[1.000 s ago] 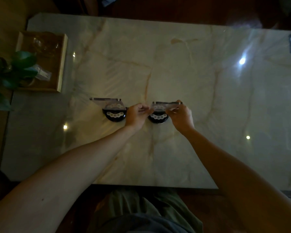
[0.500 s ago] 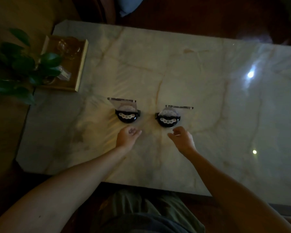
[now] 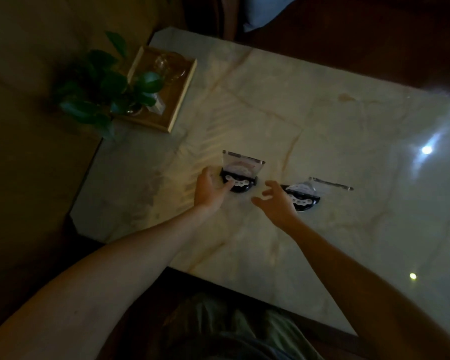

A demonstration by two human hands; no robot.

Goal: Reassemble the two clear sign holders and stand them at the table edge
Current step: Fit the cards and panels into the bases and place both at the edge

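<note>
Two clear sign holders stand upright on the marble table [image 3: 322, 131], each a clear panel in a black half-round base with white dots. My left hand [image 3: 209, 189] reaches the left sign holder [image 3: 240, 171]; its fingers touch the left front of the black base, thumb apart. My right hand [image 3: 277, 202] hovers with fingers spread between the two holders, just left of the right sign holder [image 3: 305, 194] and partly covering its base. Neither hand has closed around anything.
A wooden tray [image 3: 182, 100] with glassware sits at the table's far left corner, with a green leafy plant [image 3: 107, 87] overhanging it. Bright light reflections mark the right side of the table. My lap is below the near table edge.
Both hands let go of the right holder a second ago and drew back. Now my left hand has moved onto the left holder's base and my right hand has come forward. The camera turned left.
</note>
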